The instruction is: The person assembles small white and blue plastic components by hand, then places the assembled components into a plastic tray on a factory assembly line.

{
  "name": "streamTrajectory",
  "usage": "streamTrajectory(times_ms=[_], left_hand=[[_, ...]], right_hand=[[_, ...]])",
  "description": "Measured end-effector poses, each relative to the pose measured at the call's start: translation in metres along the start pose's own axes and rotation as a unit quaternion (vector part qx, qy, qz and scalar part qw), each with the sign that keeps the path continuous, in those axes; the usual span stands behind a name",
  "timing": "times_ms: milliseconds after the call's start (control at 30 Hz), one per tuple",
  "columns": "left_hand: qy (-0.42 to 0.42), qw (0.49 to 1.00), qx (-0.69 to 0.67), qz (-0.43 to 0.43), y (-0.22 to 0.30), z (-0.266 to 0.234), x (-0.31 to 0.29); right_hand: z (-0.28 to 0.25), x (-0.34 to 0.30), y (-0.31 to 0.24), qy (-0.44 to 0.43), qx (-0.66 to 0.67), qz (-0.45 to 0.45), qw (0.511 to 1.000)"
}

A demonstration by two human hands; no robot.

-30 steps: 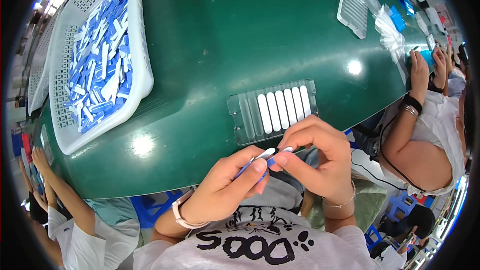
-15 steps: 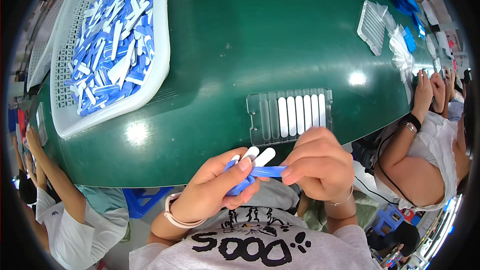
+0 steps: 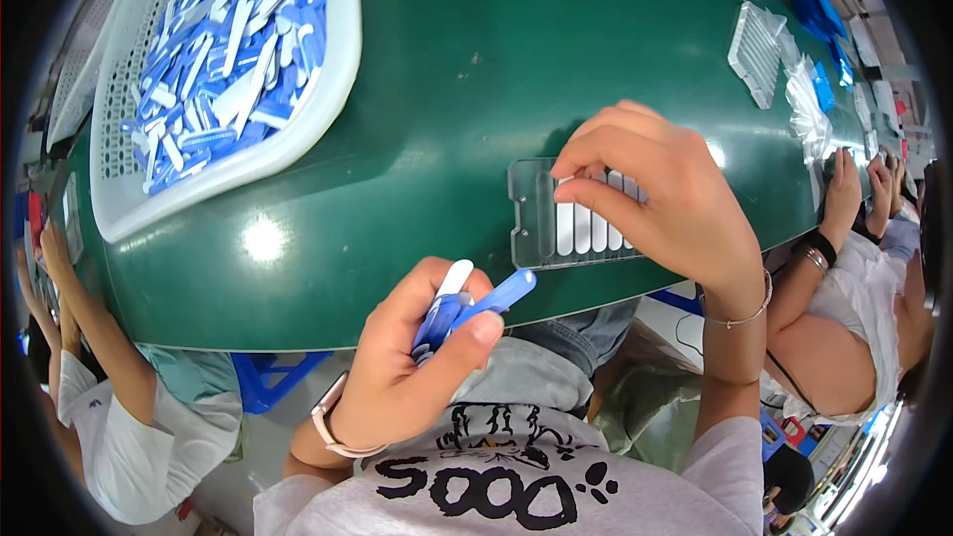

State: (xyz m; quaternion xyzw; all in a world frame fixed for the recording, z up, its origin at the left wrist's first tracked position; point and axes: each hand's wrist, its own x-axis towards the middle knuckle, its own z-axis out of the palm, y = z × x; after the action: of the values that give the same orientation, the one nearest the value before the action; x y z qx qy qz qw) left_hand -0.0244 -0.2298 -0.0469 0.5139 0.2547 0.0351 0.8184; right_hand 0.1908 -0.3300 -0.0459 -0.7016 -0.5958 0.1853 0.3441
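Green tabletop [image 3: 427,129] spreads around a clear slotted tray [image 3: 541,223], with a white basket [image 3: 342,69] full of blue and white strips well off to the tray's left. White strips [image 3: 582,230] lie side by side in the tray, their long axes running away from the person, parallel to the bare slot at its left end. Nearer of the two is the right hand [image 3: 670,184], reaching over the tray, thumb and forefinger brought together at the far end of the leftmost white strip; whether they grip it, I cannot tell. Apart from the tray, toward its near left, the left hand [image 3: 417,352] is closed around a bundle of blue and white strips [image 3: 447,316], one blue strip [image 3: 511,291] slanting toward the tray's near-left corner.
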Motion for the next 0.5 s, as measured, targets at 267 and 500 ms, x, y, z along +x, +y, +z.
streamTrajectory(times_ms=[267,500], left_hand=[[-0.018,0.987,0.137,0.077,0.006,-0.001,0.003],[-0.071,0.996,0.031,-0.036,0.013,-0.002,0.008]], right_hand=[[0.0,-0.007,-0.014,0.06,-0.034,-0.013,0.998],[0.011,-0.022,-0.025,0.036,0.171,-0.099,0.98]])
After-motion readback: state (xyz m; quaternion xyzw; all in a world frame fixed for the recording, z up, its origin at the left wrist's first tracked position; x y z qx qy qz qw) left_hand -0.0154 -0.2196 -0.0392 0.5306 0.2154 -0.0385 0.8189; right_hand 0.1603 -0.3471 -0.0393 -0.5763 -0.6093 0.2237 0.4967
